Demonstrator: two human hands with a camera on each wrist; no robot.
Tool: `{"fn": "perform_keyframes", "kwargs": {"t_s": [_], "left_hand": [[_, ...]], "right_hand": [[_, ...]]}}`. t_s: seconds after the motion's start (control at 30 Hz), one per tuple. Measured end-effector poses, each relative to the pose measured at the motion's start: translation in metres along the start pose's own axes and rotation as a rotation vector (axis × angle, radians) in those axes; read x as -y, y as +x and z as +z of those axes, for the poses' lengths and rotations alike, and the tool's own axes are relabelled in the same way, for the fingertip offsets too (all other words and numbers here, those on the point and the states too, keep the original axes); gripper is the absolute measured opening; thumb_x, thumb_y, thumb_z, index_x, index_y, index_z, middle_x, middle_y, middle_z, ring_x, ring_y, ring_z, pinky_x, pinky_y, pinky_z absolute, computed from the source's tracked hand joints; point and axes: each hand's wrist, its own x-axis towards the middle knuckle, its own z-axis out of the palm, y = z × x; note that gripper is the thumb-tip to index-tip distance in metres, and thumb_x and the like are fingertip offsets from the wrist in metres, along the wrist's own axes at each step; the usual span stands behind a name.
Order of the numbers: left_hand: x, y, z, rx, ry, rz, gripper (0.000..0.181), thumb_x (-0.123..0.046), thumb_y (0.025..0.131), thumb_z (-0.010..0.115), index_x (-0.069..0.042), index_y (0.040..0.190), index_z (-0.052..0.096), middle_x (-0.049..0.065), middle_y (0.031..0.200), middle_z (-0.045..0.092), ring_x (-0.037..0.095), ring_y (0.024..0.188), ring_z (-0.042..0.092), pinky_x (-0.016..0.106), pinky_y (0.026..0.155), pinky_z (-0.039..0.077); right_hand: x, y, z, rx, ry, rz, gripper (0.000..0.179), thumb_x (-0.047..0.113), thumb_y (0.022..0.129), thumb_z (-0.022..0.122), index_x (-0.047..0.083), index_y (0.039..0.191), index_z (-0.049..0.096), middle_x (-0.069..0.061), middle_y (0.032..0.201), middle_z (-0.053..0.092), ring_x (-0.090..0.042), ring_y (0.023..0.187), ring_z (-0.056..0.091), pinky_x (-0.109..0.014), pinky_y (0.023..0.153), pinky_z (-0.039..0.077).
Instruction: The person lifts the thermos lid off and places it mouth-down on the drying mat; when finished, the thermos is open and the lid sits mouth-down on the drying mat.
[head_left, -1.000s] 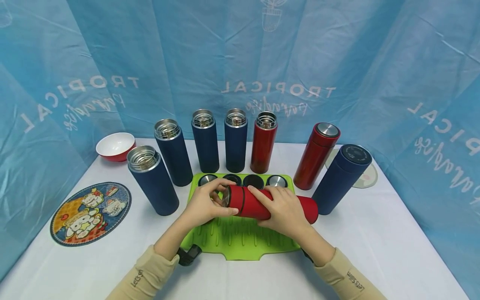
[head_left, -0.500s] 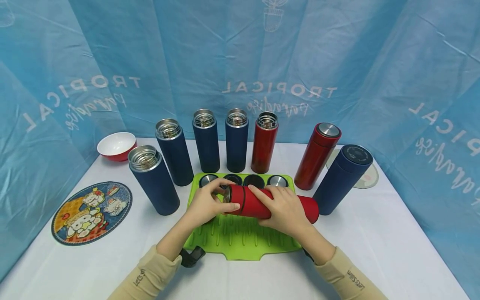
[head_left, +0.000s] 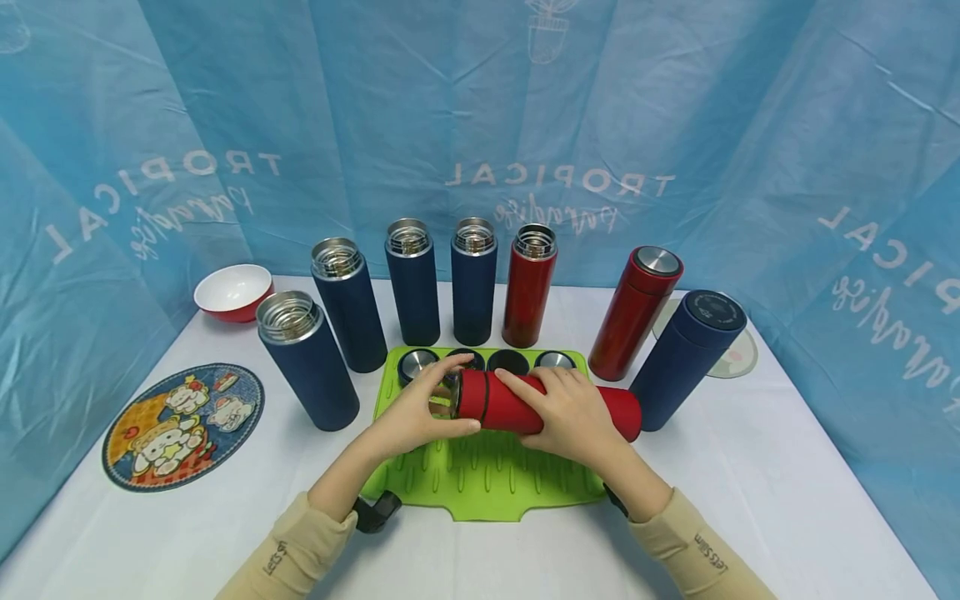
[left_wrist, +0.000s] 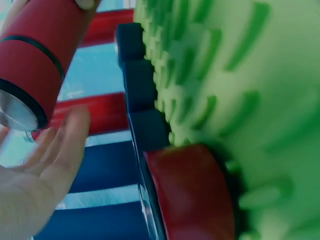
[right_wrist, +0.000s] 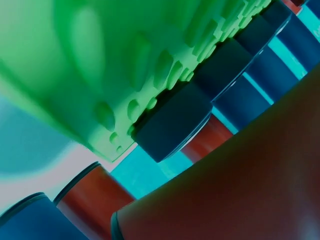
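- Surface: the bench [head_left: 465,562] is covered with white cloth; a light-blue curtain [head_left: 390,92] printed with mirrored white lettering encloses the back and sides.
- On the bench sits a bright green ridged mat [head_left: 487,479]. A row of four round lids [head_left: 417,365], two steel-topped and two dark, stands along its far edge. The left wrist view also shows a red lid [left_wrist: 192,192] on the mat.
- Behind and left of the mat stand four uncapped navy-blue cylindrical bottles [head_left: 411,296] and one uncapped red cylindrical bottle [head_left: 527,296]. To the right stand a capped red bottle with a steel top [head_left: 632,325] and a capped navy-blue bottle [head_left: 681,358].
- At left: a red-and-white bowl [head_left: 234,293] and an oval cartoon placemat [head_left: 183,425].
- Position: a matte red cylindrical bottle [head_left: 513,408] is held above the mat, between the two hands, roughly level, its lid end towards the left hand [head_left: 415,415].
- Hands: the right hand [head_left: 572,414] grips the bottle's body. The left hand is spread, ungrasping, about the lid end; whether the fingertips touch cannot be told.
- Condition: lid in place, with a silver end face, black edging and a thin black seam.
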Motion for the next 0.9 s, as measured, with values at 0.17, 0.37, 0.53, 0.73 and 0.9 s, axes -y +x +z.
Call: {"fn": "perform_keyframes", "kwargs": {"t_s": [0.17,0.37,0.53,0.73,0.9], "left_hand": [[0.003,-0.003,-0.001,-0.013,0.232,0.266,0.079,-0.016,0.067,0.083,-0.020,0.136,0.044,0.003,0.140,0.036,0.024,0.123,0.042,0.044,0.094,0.044],[0.004,-0.001,-0.006,-0.046,0.283,0.422,0.065,-0.001,0.065,0.081,-0.009,0.124,0.055,0.009,0.130,0.047,0.025,0.114,0.050,0.034,0.085,0.050],[0.003,0.000,-0.011,-0.007,0.239,0.397,0.062,0.000,0.063,0.082,-0.006,0.120,0.058,0.011,0.125,0.049,0.027,0.107,0.056,0.037,0.079,0.052],[0.004,0.001,-0.013,0.033,0.165,0.331,0.061,0.000,0.064,0.082,-0.005,0.120,0.059,0.013,0.122,0.049,0.030,0.108,0.054,0.042,0.079,0.052],[0.004,0.003,-0.013,0.057,0.104,0.294,0.062,0.000,0.063,0.082,-0.006,0.120,0.058,0.012,0.121,0.049,0.029,0.107,0.054,0.041,0.078,0.052]], "right_hand": [[-0.002,-0.002,0.001,-0.007,0.006,-0.003,0.086,0.054,0.062,0.077,0.027,0.136,0.044,-0.008,0.099,0.061,-0.024,0.085,0.060,-0.039,0.076,0.050],[-0.001,-0.001,0.000,-0.022,0.030,-0.012,0.084,0.056,0.063,0.076,0.027,0.135,0.045,-0.007,0.097,0.061,-0.023,0.084,0.060,-0.039,0.076,0.050],[0.000,0.000,-0.002,-0.005,0.029,-0.025,0.084,0.054,0.063,0.076,0.026,0.136,0.044,-0.006,0.096,0.060,-0.022,0.084,0.059,-0.039,0.076,0.049],[0.003,-0.001,-0.002,0.007,0.032,-0.018,0.084,0.052,0.064,0.076,0.025,0.136,0.043,-0.007,0.096,0.061,-0.022,0.083,0.059,-0.038,0.075,0.049],[0.004,-0.001,0.000,0.015,0.040,-0.007,0.085,0.051,0.063,0.077,0.026,0.136,0.043,-0.006,0.096,0.061,-0.021,0.082,0.060,-0.037,0.076,0.048]]}}
